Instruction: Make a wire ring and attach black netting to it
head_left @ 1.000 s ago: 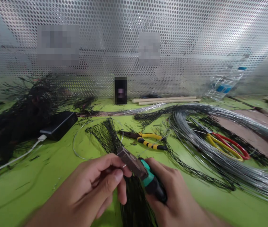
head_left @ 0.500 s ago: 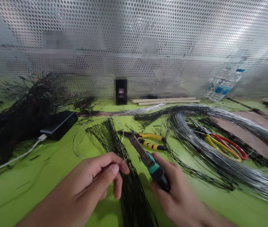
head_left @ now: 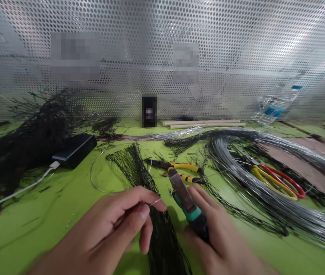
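Observation:
Thumb and forefinger of my left hand [head_left: 122, 225] pinch a thin silvery wire [head_left: 156, 201], whose short tip sticks out to the right. A loose loop of wire [head_left: 92, 173] curves on the green table behind this hand. Beneath it runs a long bundle of black netting [head_left: 165, 236]. My right hand [head_left: 219, 225] is wrapped round pliers [head_left: 186, 198] with teal and black handles. Their metal jaws point up and left, apart from the wire tip. Just beyond the jaws lie yellow-and-black long-nose pliers [head_left: 176, 168].
A big coil of wire [head_left: 236, 175] fills the right side, with red-and-yellow-handled pliers [head_left: 279, 179] inside it. At left are a black box [head_left: 78, 149] with a white cable and a heap of black netting [head_left: 21, 141]. A perforated metal screen [head_left: 133, 46] closes the back, near a water bottle [head_left: 277, 109].
The pliers in my right hand have tilted and moved slightly right and down. My left hand, still pinching the wire, has shifted a little right in view. The whole view has shifted slightly.

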`<state>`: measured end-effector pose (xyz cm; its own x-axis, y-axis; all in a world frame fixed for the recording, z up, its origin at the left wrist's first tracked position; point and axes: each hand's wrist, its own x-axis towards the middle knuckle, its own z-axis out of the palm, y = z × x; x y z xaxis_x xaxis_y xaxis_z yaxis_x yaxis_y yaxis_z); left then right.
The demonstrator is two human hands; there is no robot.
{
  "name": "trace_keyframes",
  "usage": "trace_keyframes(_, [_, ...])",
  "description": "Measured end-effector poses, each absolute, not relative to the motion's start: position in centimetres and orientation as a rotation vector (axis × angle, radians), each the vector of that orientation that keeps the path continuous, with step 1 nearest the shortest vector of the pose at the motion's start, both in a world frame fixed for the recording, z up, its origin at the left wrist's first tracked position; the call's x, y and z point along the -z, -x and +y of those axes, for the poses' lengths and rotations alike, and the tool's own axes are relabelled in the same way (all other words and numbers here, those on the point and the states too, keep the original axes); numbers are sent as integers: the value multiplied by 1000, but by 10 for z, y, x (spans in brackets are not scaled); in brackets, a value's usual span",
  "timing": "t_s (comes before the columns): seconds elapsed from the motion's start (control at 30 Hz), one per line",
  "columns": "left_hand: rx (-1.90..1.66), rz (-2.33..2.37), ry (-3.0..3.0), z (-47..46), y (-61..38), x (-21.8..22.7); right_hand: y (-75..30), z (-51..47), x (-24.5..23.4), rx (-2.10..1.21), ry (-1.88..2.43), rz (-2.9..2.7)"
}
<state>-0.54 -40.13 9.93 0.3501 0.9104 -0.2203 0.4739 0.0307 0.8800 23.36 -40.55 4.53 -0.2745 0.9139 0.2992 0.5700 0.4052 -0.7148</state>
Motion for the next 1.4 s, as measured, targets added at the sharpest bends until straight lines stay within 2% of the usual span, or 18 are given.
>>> trace_keyframes(0.77, [-550,1236,-1497,-396,-2,-104,-222,-408,-43,-757,1213,-2005])
trace_keyframes(1.17, [-576,1194,-1372,-402,-2,-99,-222,-411,-39,-413,1226,-2098])
trace_keyframes(1.27, [-590,1222,-1365,-401,-4,-100,-220,-411,-38,-488,1237,-2048])
trace_keyframes(1.4, [-601,1246,-1431,-400,-6,-98,-219,-409,-39,-773,1193,-2036])
